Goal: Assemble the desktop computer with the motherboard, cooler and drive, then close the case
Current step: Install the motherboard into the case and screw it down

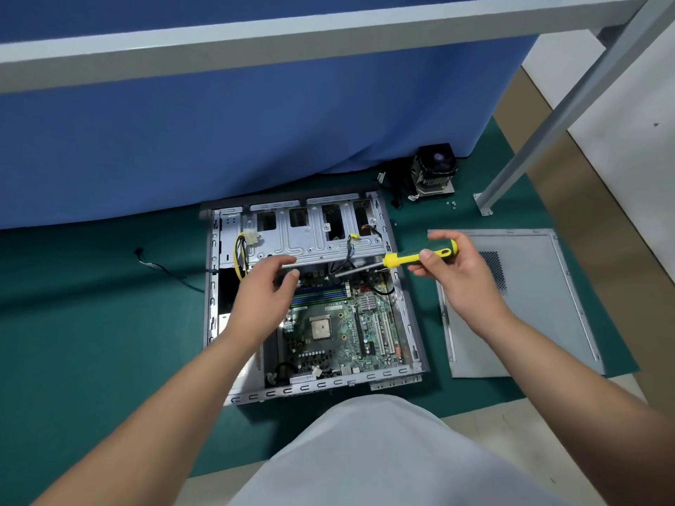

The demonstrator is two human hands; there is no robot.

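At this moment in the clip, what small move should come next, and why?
Probably seat the screwdriver tip on a motherboard screw. The right hand holds the handle, the left hand pinches the shaft near its tip above the board's far edge, and the cooler sits outside the case, so the board likely gets fastened first.

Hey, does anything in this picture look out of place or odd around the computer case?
Nothing looks damaged. Some parts lie apart: the cooler sits on the green mat beyond the open case, tiny screws lie loose near it, and the side panel lies flat to the right.
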